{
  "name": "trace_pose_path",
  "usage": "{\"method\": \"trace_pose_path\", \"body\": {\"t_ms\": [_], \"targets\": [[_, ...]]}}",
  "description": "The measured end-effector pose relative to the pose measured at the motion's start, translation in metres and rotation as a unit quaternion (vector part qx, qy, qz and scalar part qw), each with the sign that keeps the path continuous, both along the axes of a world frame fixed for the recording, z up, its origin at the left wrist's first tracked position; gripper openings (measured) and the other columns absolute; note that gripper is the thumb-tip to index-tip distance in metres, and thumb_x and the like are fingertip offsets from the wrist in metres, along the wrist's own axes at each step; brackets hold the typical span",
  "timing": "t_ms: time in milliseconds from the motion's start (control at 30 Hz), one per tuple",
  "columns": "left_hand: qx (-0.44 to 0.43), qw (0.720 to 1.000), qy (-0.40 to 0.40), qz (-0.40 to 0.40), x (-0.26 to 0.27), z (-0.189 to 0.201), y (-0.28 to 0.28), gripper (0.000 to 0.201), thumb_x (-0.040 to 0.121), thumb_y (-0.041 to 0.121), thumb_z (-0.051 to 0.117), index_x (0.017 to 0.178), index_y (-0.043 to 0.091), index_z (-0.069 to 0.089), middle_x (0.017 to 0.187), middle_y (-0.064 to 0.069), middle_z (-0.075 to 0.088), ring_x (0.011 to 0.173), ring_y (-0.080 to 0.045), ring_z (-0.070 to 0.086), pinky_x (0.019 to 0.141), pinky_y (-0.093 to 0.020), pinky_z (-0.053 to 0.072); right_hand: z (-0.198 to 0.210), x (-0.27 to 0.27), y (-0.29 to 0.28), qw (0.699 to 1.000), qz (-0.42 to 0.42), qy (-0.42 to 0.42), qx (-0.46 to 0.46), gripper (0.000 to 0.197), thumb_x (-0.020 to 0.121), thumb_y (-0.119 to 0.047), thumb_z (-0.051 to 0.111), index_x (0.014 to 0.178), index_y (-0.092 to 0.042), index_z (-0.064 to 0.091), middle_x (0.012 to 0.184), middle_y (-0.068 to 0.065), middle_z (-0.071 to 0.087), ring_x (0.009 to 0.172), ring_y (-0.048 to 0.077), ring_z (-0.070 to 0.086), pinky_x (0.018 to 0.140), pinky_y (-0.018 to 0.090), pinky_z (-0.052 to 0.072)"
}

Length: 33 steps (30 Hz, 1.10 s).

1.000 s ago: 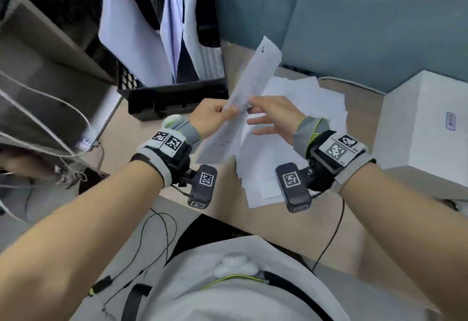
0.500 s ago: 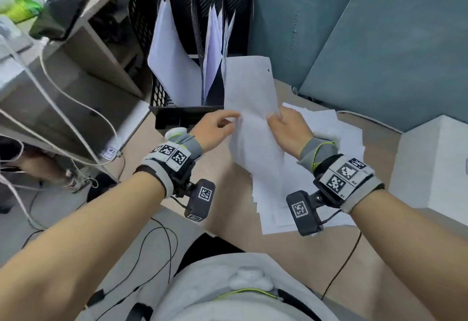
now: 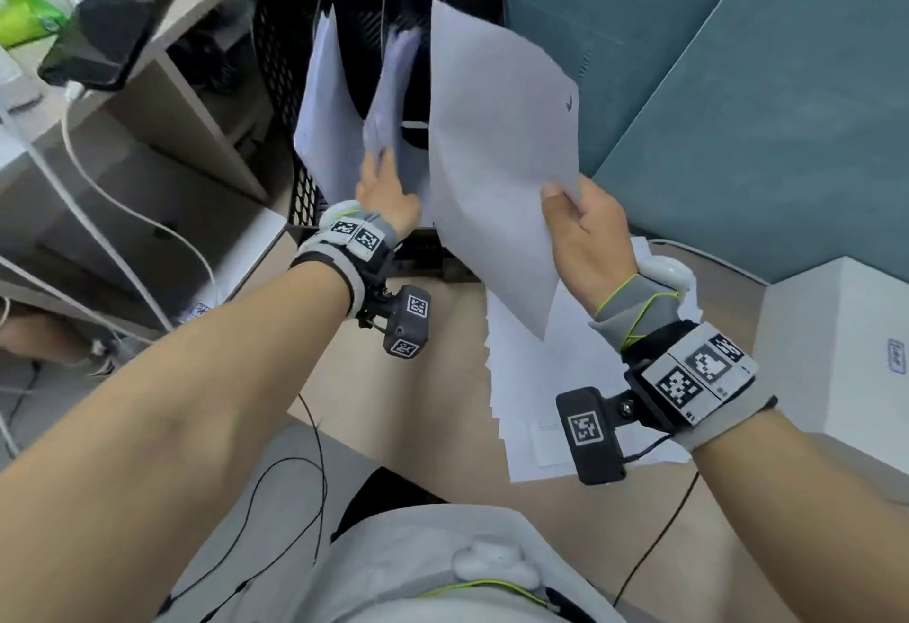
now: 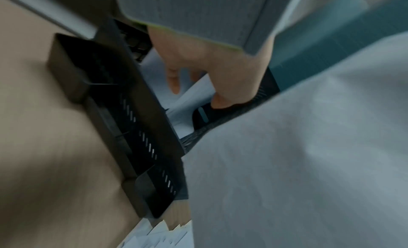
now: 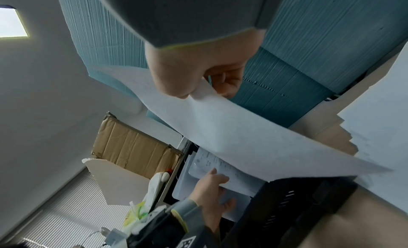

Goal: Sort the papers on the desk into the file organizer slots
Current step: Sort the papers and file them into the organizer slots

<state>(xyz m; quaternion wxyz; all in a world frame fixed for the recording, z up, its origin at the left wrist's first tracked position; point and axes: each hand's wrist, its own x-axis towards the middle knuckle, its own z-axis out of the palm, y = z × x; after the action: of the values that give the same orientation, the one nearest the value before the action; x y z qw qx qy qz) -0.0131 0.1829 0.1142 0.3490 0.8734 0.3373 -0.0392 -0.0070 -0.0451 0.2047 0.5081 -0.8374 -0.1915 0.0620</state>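
Observation:
My right hand (image 3: pixel 560 199) pinches a white sheet (image 3: pixel 492 155) by its right edge and holds it up in front of the black file organizer (image 3: pixel 285 56). The right wrist view shows thumb and fingers of this hand (image 5: pixel 205 87) clamped on the sheet (image 5: pixel 243 129). My left hand (image 3: pixel 381 165) reaches into the organizer, its straight fingers pressing against the papers (image 3: pixel 393 96) standing in a middle slot. Another paper (image 3: pixel 324 120) stands in the slot to the left. The loose stack of papers (image 3: pixel 531 401) lies on the desk under my right wrist.
A white box (image 3: pixel 836 352) stands at the desk's right. Teal partition panels (image 3: pixel 738 81) rise behind the organizer. To the left is a shelf unit (image 3: pixel 162 96) with a dark flat device (image 3: pixel 108 32) and white cables (image 3: pixel 123 209).
My left hand has let go of the sheet and moved into the organizer's slot. The right hand alone has raised the sheet higher and closer to the organizer.

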Motion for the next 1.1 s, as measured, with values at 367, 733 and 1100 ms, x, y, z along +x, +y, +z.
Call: {"method": "trace_pose_path", "body": {"t_ms": [367, 733, 1100], "targets": [[-0.089, 0.991, -0.085, 0.043, -0.014, -0.001, 0.017, 0.059, 0.095, 0.006, 0.042, 0.151, 0.015, 0.026, 0.153, -0.006, 0.028, 0.102, -0.012, 0.044, 0.082, -0.007, 0.027, -0.002, 0.028, 0.049, 0.992, -0.015, 0.095, 0.077, 0.013, 0.098, -0.022, 0.047, 0.100, -0.025, 0.059, 0.065, -0.009, 0.048, 0.062, 0.017, 0.047, 0.044, 0.029, 0.052], [-0.128, 0.978, -0.164, 0.013, -0.018, 0.009, 0.019, 0.058, 0.092, -0.001, 0.039, 0.147, 0.014, 0.033, 0.138, -0.011, 0.040, 0.106, -0.024, 0.053, 0.099, -0.030, 0.044, -0.052, 0.062, 0.165, 0.980, 0.093, 0.090, -0.150, 0.051, 0.095, -0.014, 0.033, 0.146, -0.019, 0.028, 0.110, 0.021, 0.058, 0.089, 0.032, 0.055, 0.079, 0.037, 0.044], [-0.062, 0.996, -0.057, -0.037, -0.037, 0.002, 0.040, 0.044, 0.090, 0.009, 0.046, 0.131, 0.021, 0.056, 0.124, -0.010, 0.061, 0.094, -0.026, 0.059, 0.093, -0.038, 0.050, -0.090, 0.028, 0.123, 0.944, 0.235, 0.095, -0.212, 0.042, 0.094, -0.010, 0.045, 0.135, -0.010, 0.051, 0.133, 0.011, 0.058, 0.122, 0.029, 0.054, 0.103, 0.038, 0.041]]}}
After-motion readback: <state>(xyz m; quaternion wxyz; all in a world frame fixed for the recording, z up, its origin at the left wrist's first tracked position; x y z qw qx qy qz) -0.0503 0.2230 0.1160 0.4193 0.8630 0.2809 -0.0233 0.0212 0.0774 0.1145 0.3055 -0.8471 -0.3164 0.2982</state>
